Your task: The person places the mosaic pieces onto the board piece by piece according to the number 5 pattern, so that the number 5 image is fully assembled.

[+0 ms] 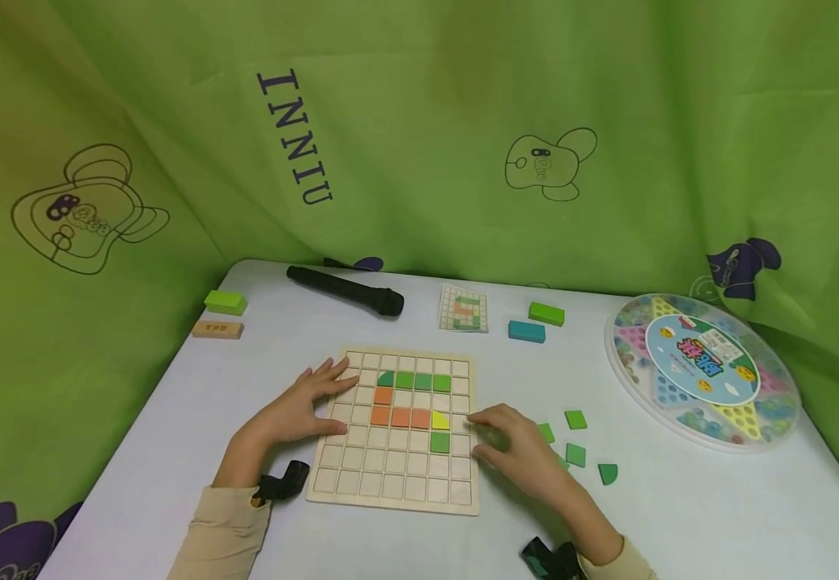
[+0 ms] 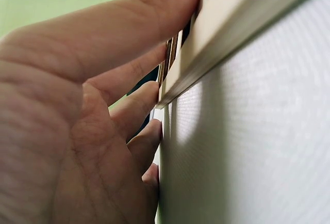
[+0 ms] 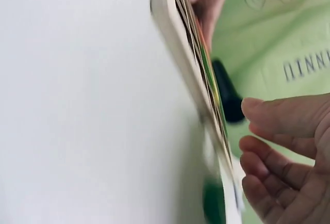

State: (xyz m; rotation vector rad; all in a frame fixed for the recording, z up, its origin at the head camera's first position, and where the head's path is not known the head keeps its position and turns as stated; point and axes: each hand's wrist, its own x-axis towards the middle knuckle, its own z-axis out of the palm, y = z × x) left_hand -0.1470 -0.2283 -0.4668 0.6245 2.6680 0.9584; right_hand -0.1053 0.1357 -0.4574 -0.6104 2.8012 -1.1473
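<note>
I see the pale table (image 1: 680, 515) carrying the square wooden grid board (image 1: 398, 475), which lies flat in front of me with green, orange and yellow tiles in its upper rows. My left hand (image 1: 299, 407) rests on the board's left edge, fingers straight and spread. My right hand (image 1: 517, 455) sits at the right edge, fingers loosely bent; I cannot tell whether it holds a tile, since it hides some of the loose green tiles (image 1: 576, 437) beside it. Both wrist views are blurred, edge-on.
</note>
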